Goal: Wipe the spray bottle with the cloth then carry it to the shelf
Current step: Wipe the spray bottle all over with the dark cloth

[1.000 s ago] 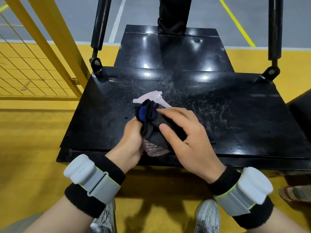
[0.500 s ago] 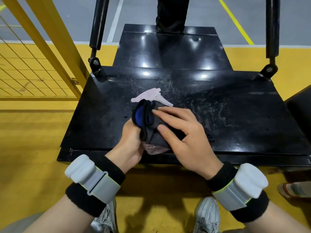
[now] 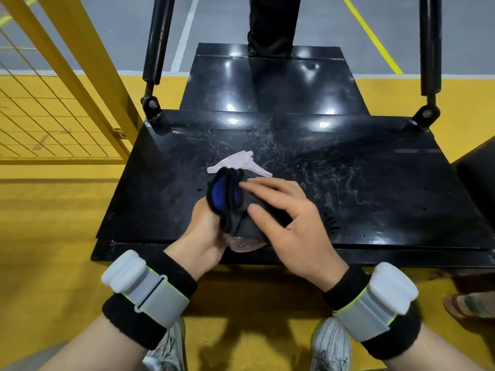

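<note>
Both hands are meeting at the platform's (image 3: 375, 199) near edge: your left hand (image 3: 199, 234) is gripping the spray bottle (image 3: 241, 243), seemingly lying nozzle-away, while your right hand (image 3: 289, 226) is pressing the cloth (image 3: 227, 199) around it.

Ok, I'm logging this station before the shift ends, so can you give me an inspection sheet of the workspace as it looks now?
Surface: scratched glossy black metal platform, smudged.
Job's things: clear pinkish plastic spray bottle lying on its side, wrapped mid-body by dark cloth with blue lining.
Clutter: nothing seen.
Grippers: left hand grips the bottle's base end; right hand presses the cloth on the bottle.
Cables: nothing seen.
Surroundings: yellow mesh fence, yellow floor, black struts.
</note>
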